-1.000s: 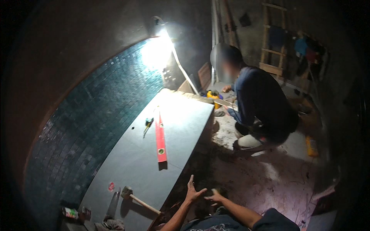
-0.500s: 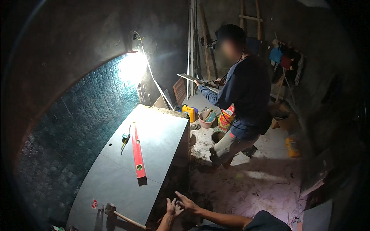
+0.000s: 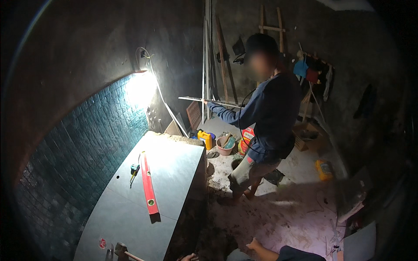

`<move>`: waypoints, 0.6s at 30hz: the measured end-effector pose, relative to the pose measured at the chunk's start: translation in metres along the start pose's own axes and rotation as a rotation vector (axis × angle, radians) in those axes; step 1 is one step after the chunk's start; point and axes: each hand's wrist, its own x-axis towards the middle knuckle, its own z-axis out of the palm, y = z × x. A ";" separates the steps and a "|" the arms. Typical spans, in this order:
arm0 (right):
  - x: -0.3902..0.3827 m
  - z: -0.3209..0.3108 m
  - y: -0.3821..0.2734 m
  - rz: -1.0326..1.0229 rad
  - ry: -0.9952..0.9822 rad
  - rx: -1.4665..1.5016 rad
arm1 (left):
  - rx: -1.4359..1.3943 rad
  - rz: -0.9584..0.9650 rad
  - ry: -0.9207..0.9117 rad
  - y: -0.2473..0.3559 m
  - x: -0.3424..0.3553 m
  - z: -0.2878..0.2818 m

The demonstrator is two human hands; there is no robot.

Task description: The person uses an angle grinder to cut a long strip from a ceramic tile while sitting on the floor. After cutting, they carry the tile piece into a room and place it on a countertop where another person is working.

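My left hand [image 3: 190, 257] shows only in part at the lower edge, by the tiled slab's near right side. Its fingers look loosely bent and apart, holding nothing I can see. To its right, over the floor, my right hand [image 3: 254, 245] appears small and foreshortened, thumb apart from the fingers, with nothing visible in it. Nearest the left hand lies a hammer [image 3: 121, 249] with a wooden handle, on the grey tiled slab [image 3: 143, 232]. Farther up the slab rest a red spirit level [image 3: 148, 185] and a tape measure [image 3: 134, 168] with some yellow tape showing.
A co-worker [image 3: 272, 117] stands beyond the slab, holding a flat tile-like panel [image 3: 193, 99]. Around them are a yellow jug [image 3: 204, 139], a pink bucket [image 3: 224, 150] and a yellow container [image 3: 323, 170]. A bright lamp [image 3: 141, 89] shines by the dark teal tiled wall [image 3: 82, 152].
My hands have separated and dropped: the left toward the lower edge, the right away to the right. The view has shifted. The co-worker's panel now appears more level.
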 end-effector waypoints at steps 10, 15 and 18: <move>0.036 0.026 -0.005 -0.052 0.038 0.084 | 0.209 0.098 0.184 -0.004 -0.024 0.022; 0.026 0.032 -0.090 -0.261 -0.182 -0.223 | 0.288 0.206 0.178 -0.020 0.002 0.005; 0.037 0.050 -0.111 -0.368 -0.298 -0.378 | 0.288 0.302 0.158 -0.039 0.018 -0.010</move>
